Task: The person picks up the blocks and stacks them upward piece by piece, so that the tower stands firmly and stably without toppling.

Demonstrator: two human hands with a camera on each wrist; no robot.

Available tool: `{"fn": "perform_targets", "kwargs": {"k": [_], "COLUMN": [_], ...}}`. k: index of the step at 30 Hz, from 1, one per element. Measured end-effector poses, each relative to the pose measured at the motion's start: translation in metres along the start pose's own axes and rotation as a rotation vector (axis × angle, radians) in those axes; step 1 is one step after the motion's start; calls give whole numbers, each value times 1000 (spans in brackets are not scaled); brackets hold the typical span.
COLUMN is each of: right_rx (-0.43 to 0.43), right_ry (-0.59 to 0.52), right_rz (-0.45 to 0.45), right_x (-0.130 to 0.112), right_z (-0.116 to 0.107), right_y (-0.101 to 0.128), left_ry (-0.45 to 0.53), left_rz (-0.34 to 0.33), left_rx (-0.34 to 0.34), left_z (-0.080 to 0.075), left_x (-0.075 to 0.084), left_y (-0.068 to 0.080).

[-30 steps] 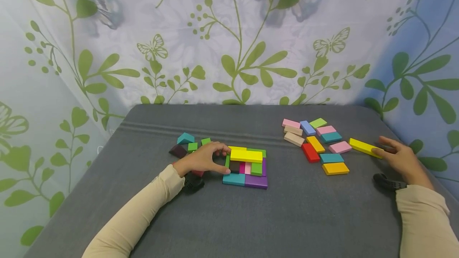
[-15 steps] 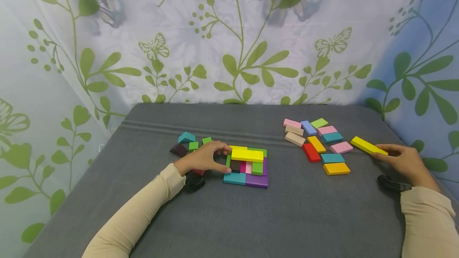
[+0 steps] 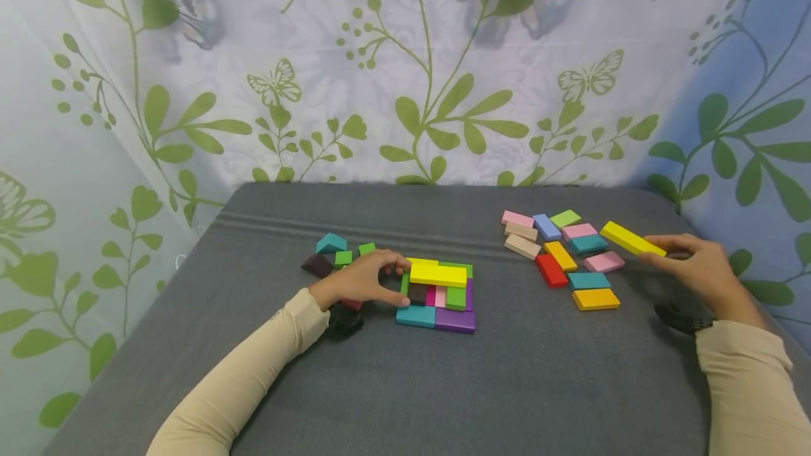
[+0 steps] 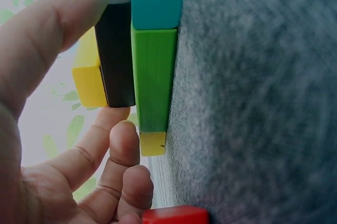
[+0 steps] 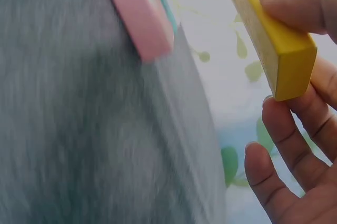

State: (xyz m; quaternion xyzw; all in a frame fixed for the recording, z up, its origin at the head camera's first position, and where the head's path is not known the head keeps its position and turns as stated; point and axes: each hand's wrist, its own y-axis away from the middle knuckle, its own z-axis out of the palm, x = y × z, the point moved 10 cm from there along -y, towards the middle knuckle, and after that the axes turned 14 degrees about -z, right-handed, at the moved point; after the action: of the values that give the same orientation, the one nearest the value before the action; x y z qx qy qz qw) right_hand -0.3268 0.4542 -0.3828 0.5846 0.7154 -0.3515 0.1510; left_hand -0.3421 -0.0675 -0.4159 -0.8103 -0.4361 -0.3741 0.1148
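In the head view my right hand (image 3: 709,273) holds a long yellow block (image 3: 633,238) by its near end, raised off the table. The right wrist view shows thumb on the top of this yellow block (image 5: 274,29) and fingers beneath. My left hand (image 3: 367,279) is at the left side of a low square structure of coloured blocks. In the left wrist view its thumb and a fingertip pinch a black block (image 4: 118,50) at both ends, lying upon a green block (image 4: 154,77) and a teal block (image 4: 158,0). Another yellow block (image 3: 438,275) lies across the structure's top.
Right of the structure lie several loose blocks, including a red block (image 3: 552,271), an orange block (image 3: 596,300) and a pink block (image 3: 604,262). Behind the left hand are a teal triangular block (image 3: 331,243) and a dark block (image 3: 318,266). A patterned curtain (image 3: 443,76) backs the grey table (image 3: 507,385).
My right hand has taken hold of the long yellow block, lifted it from the table and moved it slightly left. My left hand stays at the structure.
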Motion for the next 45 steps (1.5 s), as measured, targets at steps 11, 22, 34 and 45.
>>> {"fn": "perform_targets", "kwargs": {"k": [11,22,34,45], "right_rx": [-41,-76,-121,-170], "right_ry": [-32,-104,-92,-97], "right_rz": [-162,-344,-468,-517], "right_x": [-47,-92,-145,-172], "right_z": [29,59,83,109], "right_y": [-20,-31,-33,-30], "left_ry": [4,2,10,9], "left_rz": [-2,-2,5,0], "left_rx": [-1,-4,-5,-3], "left_z": [1,0,0,0], "left_x": [0,1,1,0], "left_y": [0,0,1,1]}}
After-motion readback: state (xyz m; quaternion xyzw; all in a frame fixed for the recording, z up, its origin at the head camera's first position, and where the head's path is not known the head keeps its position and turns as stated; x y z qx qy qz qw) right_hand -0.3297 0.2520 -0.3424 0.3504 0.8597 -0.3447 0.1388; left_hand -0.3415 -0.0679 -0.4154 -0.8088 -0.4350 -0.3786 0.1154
